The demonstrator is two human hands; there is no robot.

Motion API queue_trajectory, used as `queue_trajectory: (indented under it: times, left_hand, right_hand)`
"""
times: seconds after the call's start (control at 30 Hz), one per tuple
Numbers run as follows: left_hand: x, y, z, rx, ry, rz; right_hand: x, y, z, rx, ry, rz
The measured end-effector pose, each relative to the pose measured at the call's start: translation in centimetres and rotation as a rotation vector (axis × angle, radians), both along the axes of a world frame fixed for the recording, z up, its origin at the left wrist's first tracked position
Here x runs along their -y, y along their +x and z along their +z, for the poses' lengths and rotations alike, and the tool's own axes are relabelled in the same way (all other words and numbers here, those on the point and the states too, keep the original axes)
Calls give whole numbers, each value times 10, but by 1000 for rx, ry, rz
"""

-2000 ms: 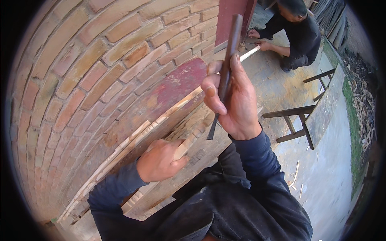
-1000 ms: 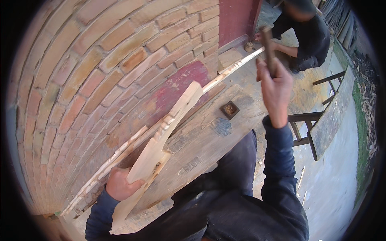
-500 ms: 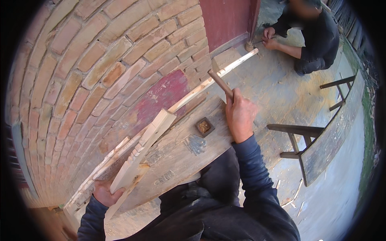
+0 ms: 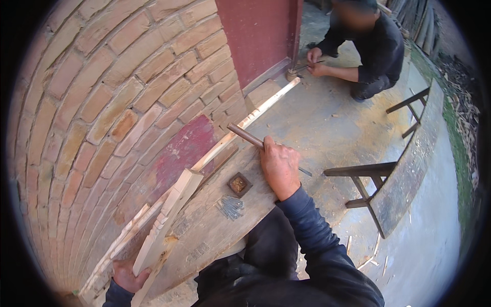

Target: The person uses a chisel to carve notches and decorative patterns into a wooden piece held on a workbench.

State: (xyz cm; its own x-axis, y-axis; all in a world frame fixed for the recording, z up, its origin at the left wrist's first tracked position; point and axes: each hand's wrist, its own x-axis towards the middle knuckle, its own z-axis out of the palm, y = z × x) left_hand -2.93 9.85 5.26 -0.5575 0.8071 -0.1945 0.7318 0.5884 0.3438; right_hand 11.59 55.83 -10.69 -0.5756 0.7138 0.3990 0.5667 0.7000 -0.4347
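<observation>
My right hand [image 4: 280,162] is closed round a brown-handled chisel [image 4: 245,135] above the worn plank bench [image 4: 215,230], the dark blade showing at lower right of the fist. My left hand [image 4: 130,273] grips a pale board [image 4: 165,217] with notched edges, tilted along the bench at lower left. Behind it, long thin wood strips [image 4: 217,151] run beside the brick wall. On the bench, near my right hand, are a small square dark box [image 4: 238,184] with small bits inside and a pile of nails [image 4: 229,207].
A brick wall [image 4: 102,112] rises at left beside a red door [image 4: 258,36]. A co-worker in dark clothes [image 4: 381,56] squats at upper right, both hands on something small. A low wooden bench [image 4: 411,174] stands on the right; scraps [image 4: 377,244] lie on concrete.
My right hand has swung down and left with the chisel. Two seconds ago the board was hidden low in my left hand; now it lies angled, gripped further down-left. The view has shifted.
</observation>
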Motion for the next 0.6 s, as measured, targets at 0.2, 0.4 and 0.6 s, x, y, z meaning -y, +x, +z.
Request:
queue_trajectory:
  times: [0.2,0.4,0.6]
  left_hand:
    - [34,-11,-19,-118,-41,-63]
    - [20,-17,-8,20,8,-115]
    - [28,-40,-22,-3,93,-258]
  right_hand:
    - [5,0,2,46,36,-19]
    - [9,0,-4,26,245,-108]
    - [63,25,22,92,303,-380]
